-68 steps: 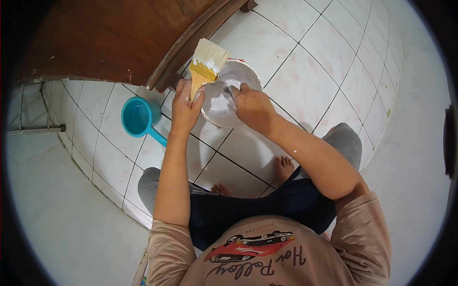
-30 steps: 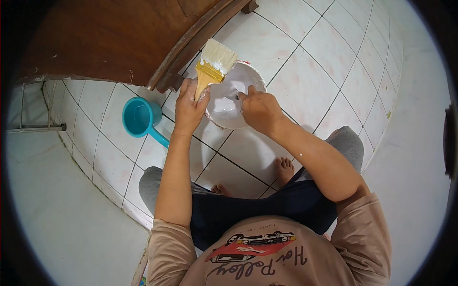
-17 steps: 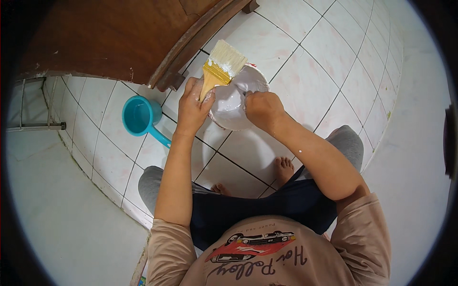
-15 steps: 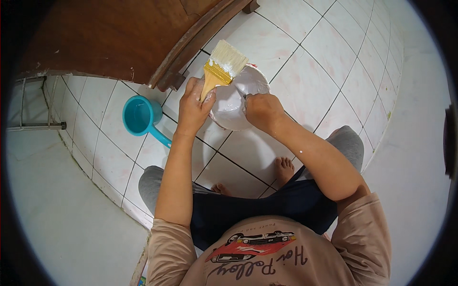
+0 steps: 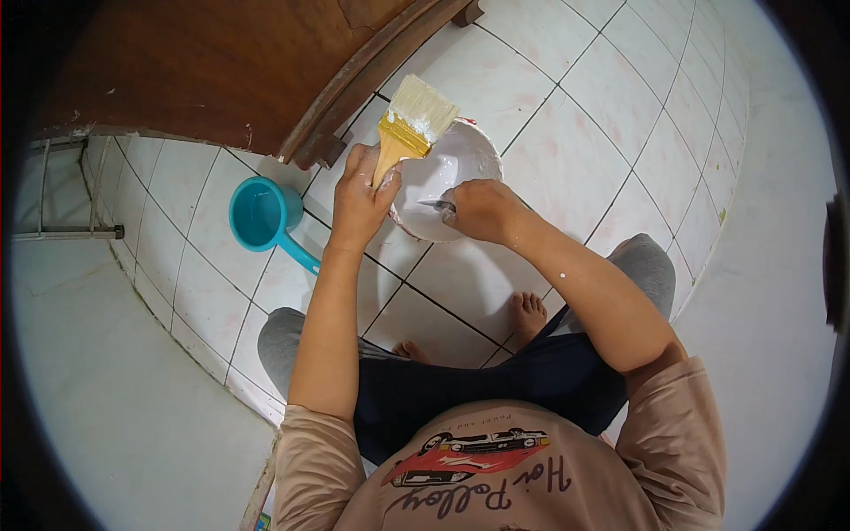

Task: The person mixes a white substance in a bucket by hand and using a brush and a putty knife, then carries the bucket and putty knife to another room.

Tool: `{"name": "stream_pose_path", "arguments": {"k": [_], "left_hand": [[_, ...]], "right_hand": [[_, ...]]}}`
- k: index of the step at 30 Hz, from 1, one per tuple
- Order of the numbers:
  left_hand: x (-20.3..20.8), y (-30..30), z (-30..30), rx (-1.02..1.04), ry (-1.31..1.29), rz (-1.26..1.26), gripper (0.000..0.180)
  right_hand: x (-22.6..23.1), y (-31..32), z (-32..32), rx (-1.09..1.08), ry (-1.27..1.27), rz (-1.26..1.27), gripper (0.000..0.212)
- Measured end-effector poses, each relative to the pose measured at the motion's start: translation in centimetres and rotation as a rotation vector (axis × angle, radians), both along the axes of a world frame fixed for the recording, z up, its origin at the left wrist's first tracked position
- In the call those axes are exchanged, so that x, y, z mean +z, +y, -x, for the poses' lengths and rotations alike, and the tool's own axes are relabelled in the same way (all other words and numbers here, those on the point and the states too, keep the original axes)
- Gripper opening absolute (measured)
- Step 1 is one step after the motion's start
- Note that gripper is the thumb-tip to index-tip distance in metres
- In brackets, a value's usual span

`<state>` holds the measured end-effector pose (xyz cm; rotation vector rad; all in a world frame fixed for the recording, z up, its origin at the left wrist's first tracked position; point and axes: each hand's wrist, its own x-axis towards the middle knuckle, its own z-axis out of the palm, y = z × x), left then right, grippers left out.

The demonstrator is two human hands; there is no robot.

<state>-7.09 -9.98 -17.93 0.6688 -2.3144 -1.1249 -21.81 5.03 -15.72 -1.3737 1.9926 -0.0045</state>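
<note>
Wooden in the handle and wrapped by a gold band, the wide paintbrush [image 5: 405, 133] is gripped in your left hand [image 5: 359, 195], its pale bristles pointing up and away from you with white paint near the band. Your right hand [image 5: 485, 211] is closed around a thin grey tool [image 5: 431, 204], whose tip juts left over the white bucket [image 5: 481, 152]. That bucket is between and just beyond your hands, white paint [image 5: 431, 180] inside; you can't tell whether your left fingers touch its rim. Left of it, your turquoise dipper [image 5: 258, 215] rests on the white tiles [image 5: 567, 133], near brown wooden furniture [image 5: 204, 71].
</note>
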Motion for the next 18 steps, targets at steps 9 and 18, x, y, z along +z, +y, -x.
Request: {"name": "stream_pose_path", "arguments": {"k": [9, 18], "left_hand": [[-0.1, 0.0, 0.0, -0.005, -0.025, -0.001, 0.032], [0.0, 0.1, 0.0, -0.013, -0.013, -0.013, 0.034]], "right_hand": [[0.2, -0.7, 1.2, -0.051, -0.145, 0.080, 0.033], [0.2, -0.5, 0.6, -0.029, -0.063, 0.108, 0.035]]}}
